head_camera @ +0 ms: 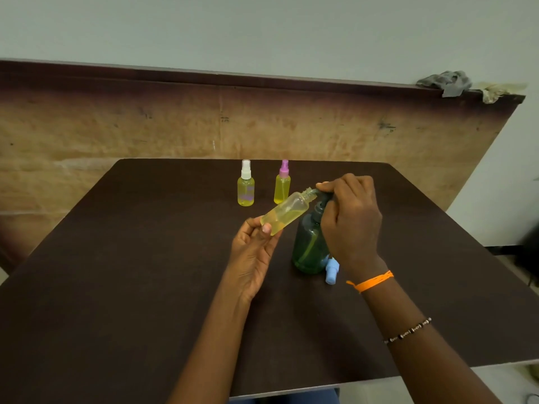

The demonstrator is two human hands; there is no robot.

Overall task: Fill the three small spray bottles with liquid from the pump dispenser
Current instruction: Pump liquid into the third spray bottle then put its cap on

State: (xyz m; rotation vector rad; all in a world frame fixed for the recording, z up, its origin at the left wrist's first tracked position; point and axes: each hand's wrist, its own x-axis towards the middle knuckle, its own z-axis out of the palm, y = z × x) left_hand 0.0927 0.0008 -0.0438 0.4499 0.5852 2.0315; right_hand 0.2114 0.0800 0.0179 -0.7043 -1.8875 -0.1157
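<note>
My left hand (253, 252) holds an uncapped small spray bottle (287, 212) by its base, tilted, its open neck against the pump spout. It is partly filled with yellow liquid. My right hand (351, 217) rests on the pump head of the dark green pump dispenser (309, 246), which stands on the table. Two small spray bottles full of yellow liquid stand upright behind: one with a white cap (246, 186) and one with a pink cap (282, 185). A blue spray cap (331, 271) lies on the table beside the dispenser's base.
The dark brown table (145, 272) ends at a far edge just behind the two bottles. A worn brown board (175, 123) stands behind it, with grey cloth (446, 83) draped on its top right corner.
</note>
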